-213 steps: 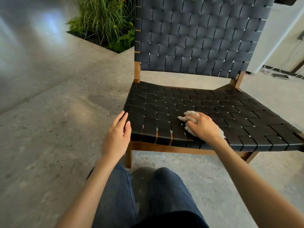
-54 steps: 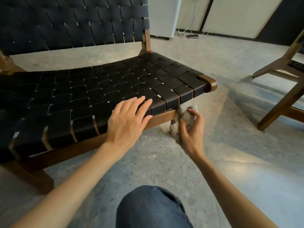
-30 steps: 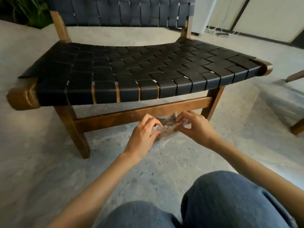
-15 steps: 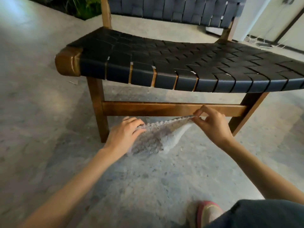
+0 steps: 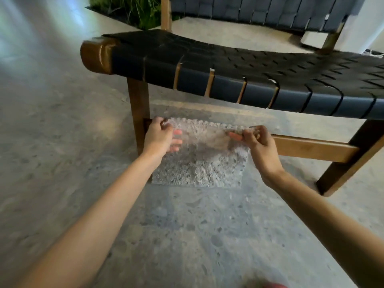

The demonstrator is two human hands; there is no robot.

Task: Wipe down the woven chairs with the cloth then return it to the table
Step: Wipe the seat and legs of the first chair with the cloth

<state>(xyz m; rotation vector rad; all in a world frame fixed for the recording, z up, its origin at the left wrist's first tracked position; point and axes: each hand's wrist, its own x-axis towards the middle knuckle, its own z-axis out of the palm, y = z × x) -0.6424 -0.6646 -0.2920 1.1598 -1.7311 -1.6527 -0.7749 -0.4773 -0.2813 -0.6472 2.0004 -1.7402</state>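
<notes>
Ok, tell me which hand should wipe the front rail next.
Right, probably. Both pinch the top edge of the cloth, but the right hand is beside the bare stretch of front rail; the left hand is at its end, by the chair leg.

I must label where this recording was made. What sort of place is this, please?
Probably an indoor lounge or lobby: a woven chair stands on a polished terrazzo-like floor, with a bed of green plants behind it.
</notes>
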